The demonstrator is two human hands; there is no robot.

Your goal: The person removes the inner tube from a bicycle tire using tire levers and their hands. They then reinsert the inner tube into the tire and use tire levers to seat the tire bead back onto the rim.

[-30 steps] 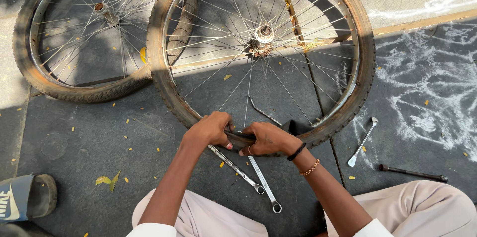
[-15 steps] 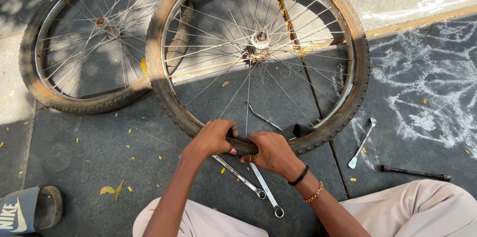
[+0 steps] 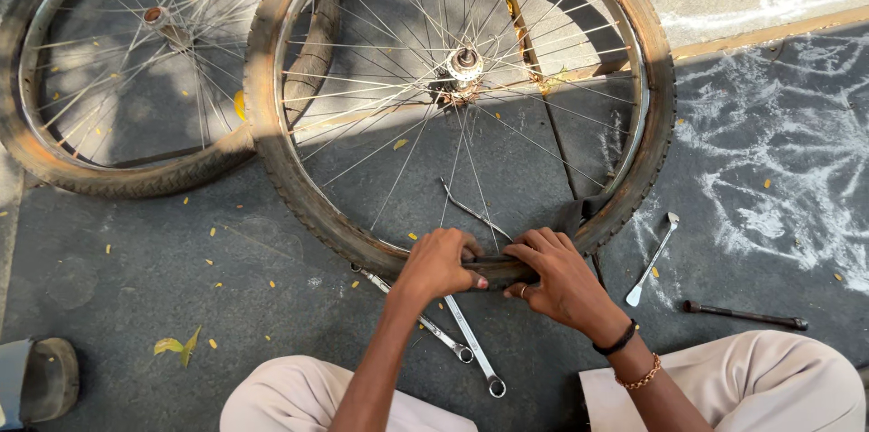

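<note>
Left hand [image 3: 441, 262]: fingers closed on the near edge of the tyre [image 3: 634, 187] – gripping the black rubber there
Right hand [image 3: 554, 271]: also clamped on this rubber, just beside the left one
Wheel [image 3: 466, 65]: lies flat on the dark floor [image 3: 136, 278], near rim in front of the knees
Second wheel [image 3: 145, 20]: behind on the left, partly under the first
Spanners [image 3: 471, 341]: on the floor, under the wrists
Tyre lever [image 3: 654, 260]: to the right – well apart from the hands

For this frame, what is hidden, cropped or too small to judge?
- Head view: the near tyre section under the left hand and right hand is covered by the fingers.
- The two spanners have their upper ends hidden behind tyre and left hand.
- The second wheel is cut off by the top and left edges.
- The sandal is cropped at the bottom-left corner.
</note>
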